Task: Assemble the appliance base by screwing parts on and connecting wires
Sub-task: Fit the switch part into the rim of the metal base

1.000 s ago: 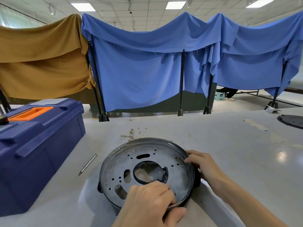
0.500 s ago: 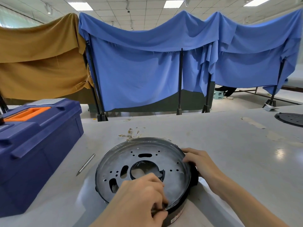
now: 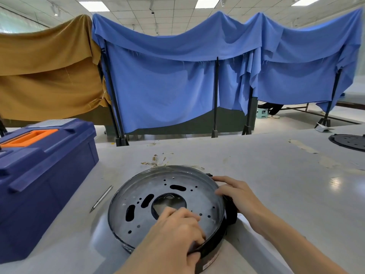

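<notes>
Appliance base (image 3: 199, 196) held near the tabletop's (image 3: 276, 175) near edge.
Left hand (image 3: 175, 236) and right hand (image 3: 239, 194) fingers grasp its rim.

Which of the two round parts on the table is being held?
The grey perforated base, held by left hand and right hand; the black disc far right lies untouched.

grey table (image 3: 276, 194) | blue toolbox (image 3: 45, 175) set at left edge | appliance base (image 3: 197, 196) set near front edge | metal rod (image 3: 101, 198) laid between them | wire scraps (image 3: 156, 161) scattered behind base | black disc (image 3: 349, 142) at right edge
</notes>
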Demonstrator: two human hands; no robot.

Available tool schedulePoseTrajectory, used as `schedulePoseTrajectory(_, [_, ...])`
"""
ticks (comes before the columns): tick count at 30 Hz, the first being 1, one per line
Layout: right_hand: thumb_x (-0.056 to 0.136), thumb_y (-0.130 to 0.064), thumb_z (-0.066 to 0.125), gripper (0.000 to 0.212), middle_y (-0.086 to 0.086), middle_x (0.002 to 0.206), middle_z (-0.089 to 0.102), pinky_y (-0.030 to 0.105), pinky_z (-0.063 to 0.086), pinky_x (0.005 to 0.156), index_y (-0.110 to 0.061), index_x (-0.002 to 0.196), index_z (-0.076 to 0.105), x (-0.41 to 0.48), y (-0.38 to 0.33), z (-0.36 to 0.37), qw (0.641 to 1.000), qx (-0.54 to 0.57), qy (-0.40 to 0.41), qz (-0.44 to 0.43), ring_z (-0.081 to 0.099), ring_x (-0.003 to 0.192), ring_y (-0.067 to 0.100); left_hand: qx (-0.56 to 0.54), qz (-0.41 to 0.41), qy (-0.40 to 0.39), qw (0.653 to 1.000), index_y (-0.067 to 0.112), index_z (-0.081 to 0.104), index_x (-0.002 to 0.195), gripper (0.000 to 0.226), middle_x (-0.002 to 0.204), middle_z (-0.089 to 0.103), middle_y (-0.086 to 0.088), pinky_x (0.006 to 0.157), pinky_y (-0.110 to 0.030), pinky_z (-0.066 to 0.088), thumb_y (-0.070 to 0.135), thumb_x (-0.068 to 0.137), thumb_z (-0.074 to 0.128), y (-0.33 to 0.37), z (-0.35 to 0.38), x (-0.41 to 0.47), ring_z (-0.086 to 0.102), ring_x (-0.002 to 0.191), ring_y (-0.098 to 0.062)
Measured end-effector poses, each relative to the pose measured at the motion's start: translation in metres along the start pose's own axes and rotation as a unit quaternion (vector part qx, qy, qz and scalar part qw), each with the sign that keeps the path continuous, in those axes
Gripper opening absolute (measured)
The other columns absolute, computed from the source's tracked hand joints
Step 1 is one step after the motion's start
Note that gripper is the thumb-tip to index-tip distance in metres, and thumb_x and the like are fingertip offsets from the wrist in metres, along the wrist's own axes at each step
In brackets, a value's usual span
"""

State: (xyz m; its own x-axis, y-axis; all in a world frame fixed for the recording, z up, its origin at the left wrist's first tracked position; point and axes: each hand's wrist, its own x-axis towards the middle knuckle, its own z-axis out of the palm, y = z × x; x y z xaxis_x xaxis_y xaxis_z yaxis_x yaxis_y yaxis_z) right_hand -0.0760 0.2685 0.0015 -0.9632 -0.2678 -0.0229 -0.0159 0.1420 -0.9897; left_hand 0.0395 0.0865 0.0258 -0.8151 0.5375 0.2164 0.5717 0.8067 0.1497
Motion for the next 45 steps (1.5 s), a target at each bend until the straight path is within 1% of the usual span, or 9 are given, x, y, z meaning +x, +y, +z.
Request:
schedulePoseTrajectory(5, [0.061, -0.018, 0.059, 0.044, 0.012, 0.095, 0.073, 0.036, 0.049, 0.084, -0.038, 0.097, 0.076, -0.005, -0.006, 0.006, 1.000, -0.006, -0.007, -0.013, 0.066, 0.092, 0.025, -0.025, -0.107, 0.012, 0.994, 0.029, 0.071, 0.096, 0.042, 0.114, 0.058, 0.030, 0.100, -0.017, 0.009, 0.065, 0.078, 0.062, -0.003, -0.003, -0.001, 0.031, 0.117, 0.013])
schedulePoseTrajectory(11, [0.094, -0.032, 0.057, 0.022, -0.006, 0.097, 0.076, 0.025, 0.052, 0.083, -0.026, 0.097, 0.078, -0.002, -0.002, 0.005, 1.000, -0.012, -0.011, -0.026, 0.070, 0.095, 0.010, 0.099, -0.141, -0.017, 0.985, 0.027, 0.036, 0.142, 0.113, 0.130, 0.031, 0.008, 0.098, -0.031, 0.020, 0.091, 0.053, 0.007, 0.021, 0.012, 0.026, 0.026, 0.120, -0.013])
schedulePoseTrajectory(16, [0.092, -0.040, 0.057, 0.037, 0.015, 0.099, 0.071, 0.028, 0.047, 0.076, -0.006, 0.095, 0.072, 0.001, 0.002, 0.004, 1.000, -0.012, -0.004, -0.027, 0.065, 0.082, 0.013, 0.119, -0.157, -0.047, 0.979, 0.019, 0.038, 0.139, 0.107, 0.133, 0.024, 0.004, 0.096, -0.037, 0.021, 0.089, 0.062, 0.015, 0.021, 0.011, 0.038, 0.021, 0.116, -0.019])
schedulePoseTrajectory(21, [0.095, -0.023, 0.051, 0.028, -0.010, 0.100, 0.076, 0.017, 0.049, 0.076, -0.030, 0.097, 0.078, -0.001, 0.002, 0.005, 0.999, -0.002, -0.020, -0.032, 0.070, 0.095, 0.004, 0.112, -0.164, -0.096, 0.975, 0.017, 0.037, 0.138, 0.083, 0.114, 0.024, 0.004, 0.087, -0.036, 0.022, 0.079, 0.083, 0.032, 0.018, 0.016, 0.043, 0.021, 0.105, -0.017])
schedulePoseTrajectory(30, [0.080, 0.012, 0.043, 0.049, 0.003, 0.096, 0.077, 0.018, 0.054, 0.071, -0.018, 0.098, 0.078, 0.000, 0.005, 0.002, 0.999, 0.033, -0.021, -0.022, 0.072, 0.093, 0.014, 0.179, -0.154, -0.038, 0.971, 0.022, 0.037, 0.146, 0.048, 0.126, 0.036, -0.008, 0.078, -0.035, 0.017, 0.041, 0.104, 0.024, 0.016, 0.013, 0.029, 0.035, 0.114, -0.022])
schedulePoseTrajectory(35, [0.080, 0.017, 0.047, 0.047, 0.003, 0.094, 0.077, 0.016, 0.053, 0.066, -0.014, 0.102, 0.074, 0.002, 0.007, 0.002, 0.999, 0.040, -0.011, -0.028, 0.072, 0.091, 0.015, 0.170, -0.109, -0.067, 0.977, 0.037, 0.078, 0.085, 0.045, 0.067, 0.056, -0.001, 0.055, -0.020, 0.024, 0.043, 0.079, 0.034, 0.031, 0.008, 0.022, 0.057, 0.058, -0.015])
schedulePoseTrajectory(37, [0.082, 0.016, 0.050, 0.042, 0.004, 0.095, 0.076, 0.017, 0.052, 0.066, -0.012, 0.103, 0.072, 0.002, 0.009, 0.002, 0.999, 0.045, -0.003, -0.026, 0.071, 0.091, 0.016, 0.111, -0.105, -0.102, 0.983, 0.036, 0.073, 0.107, 0.043, 0.088, 0.057, -0.009, 0.065, -0.025, 0.023, 0.041, 0.088, 0.034, 0.038, 0.004, 0.020, 0.058, 0.079, -0.021])
schedulePoseTrajectory(39, [0.088, 0.010, 0.055, 0.030, 0.004, 0.095, 0.076, 0.018, 0.052, 0.067, -0.011, 0.102, 0.071, 0.004, 0.011, 0.003, 0.998, 0.050, 0.014, -0.022, 0.071, 0.091, 0.016, 0.110, -0.134, -0.059, 0.983, 0.033, 0.037, 0.146, 0.045, 0.127, 0.036, -0.007, 0.076, -0.033, 0.017, 0.041, 0.103, 0.028, 0.029, 0.014, 0.019, 0.037, 0.116, -0.022])
schedulePoseTrajectory(45, [0.094, -0.003, 0.060, 0.016, -0.002, 0.095, 0.073, 0.016, 0.049, 0.068, -0.015, 0.101, 0.068, 0.011, 0.019, 0.004, 0.997, 0.036, 0.073, -0.015, 0.068, 0.086, 0.007, 0.076, -0.168, -0.133, 0.974, 0.029, 0.018, 0.153, 0.051, 0.128, 0.028, -0.004, 0.078, -0.031, 0.018, 0.042, 0.104, 0.027, 0.034, 0.014, 0.023, 0.027, 0.125, -0.019])
